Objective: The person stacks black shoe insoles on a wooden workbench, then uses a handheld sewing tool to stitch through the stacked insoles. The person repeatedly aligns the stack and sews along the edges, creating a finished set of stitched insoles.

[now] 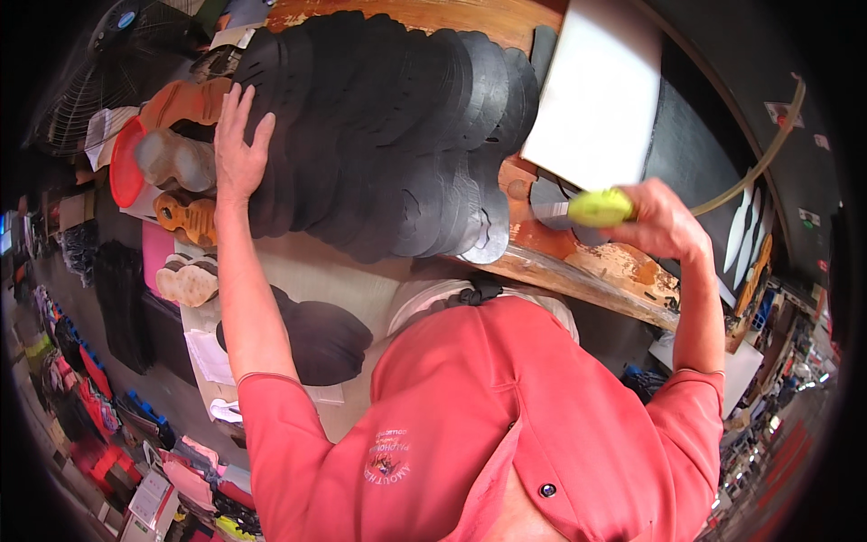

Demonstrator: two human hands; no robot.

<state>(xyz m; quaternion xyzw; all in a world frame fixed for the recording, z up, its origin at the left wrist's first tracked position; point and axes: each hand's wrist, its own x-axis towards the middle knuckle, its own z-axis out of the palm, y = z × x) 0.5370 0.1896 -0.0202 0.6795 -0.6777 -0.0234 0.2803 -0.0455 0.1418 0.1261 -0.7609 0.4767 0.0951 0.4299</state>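
Observation:
Overlapping black sole-shaped pieces [379, 135], apparently leather or a similar sheet material, lie in long fanned rows before me. At their left end my left hand [242, 152] is spread, its fingers over the edge of the outermost pieces; whether it presses on them I cannot tell. In my right hand [660, 217], to the right of the rows, is a yellow-green handled tool [601, 207], with the fingers closed round it. The tool's far end is blurred, and a yellowish hose or cord runs near the hand towards the upper right.
A white board [596, 95] lies beyond my right hand on the worn wooden table [609, 271]. Brown and grey shaped pieces and a red plastic dish [126, 162] sit at the left. A fan [81, 95] stands at the upper left. More dark pieces [325, 342] lie near my left forearm.

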